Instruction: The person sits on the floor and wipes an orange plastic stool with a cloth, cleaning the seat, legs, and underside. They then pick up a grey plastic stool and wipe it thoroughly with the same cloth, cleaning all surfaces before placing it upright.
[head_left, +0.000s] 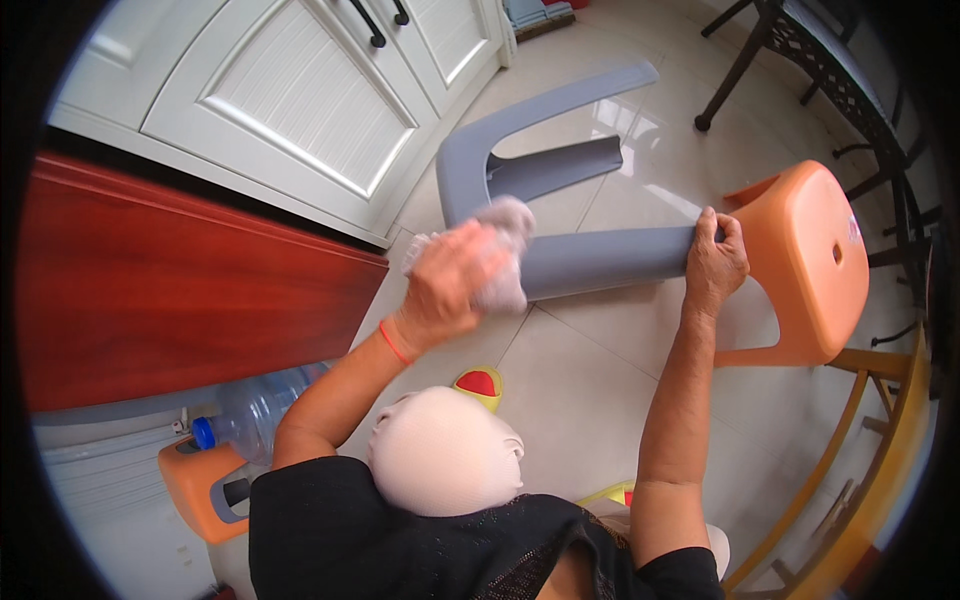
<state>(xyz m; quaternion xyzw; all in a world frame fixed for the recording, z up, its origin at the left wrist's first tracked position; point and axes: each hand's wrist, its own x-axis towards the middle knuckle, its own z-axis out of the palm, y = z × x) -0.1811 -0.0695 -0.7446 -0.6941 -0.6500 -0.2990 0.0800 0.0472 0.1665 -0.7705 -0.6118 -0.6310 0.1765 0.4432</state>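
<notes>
A grey plastic stool (615, 259) lies tipped over the tiled floor, its legs pointing to the right. My left hand (450, 281), blurred and with a red cord at the wrist, presses a pale cloth (510, 225) against the near leg, close to the seat end. My right hand (716, 259) grips the far end of that same leg. Just beyond it stands an orange plastic stool (814, 262) with a small hole in its seat.
White cabinets (315, 97) and a red wooden panel (187, 285) flank the left. A large clear water bottle (251, 420) lies by another orange stool (195, 495) at lower left. A dark metal chair (817, 67) and a yellow wooden frame (892, 450) are on the right.
</notes>
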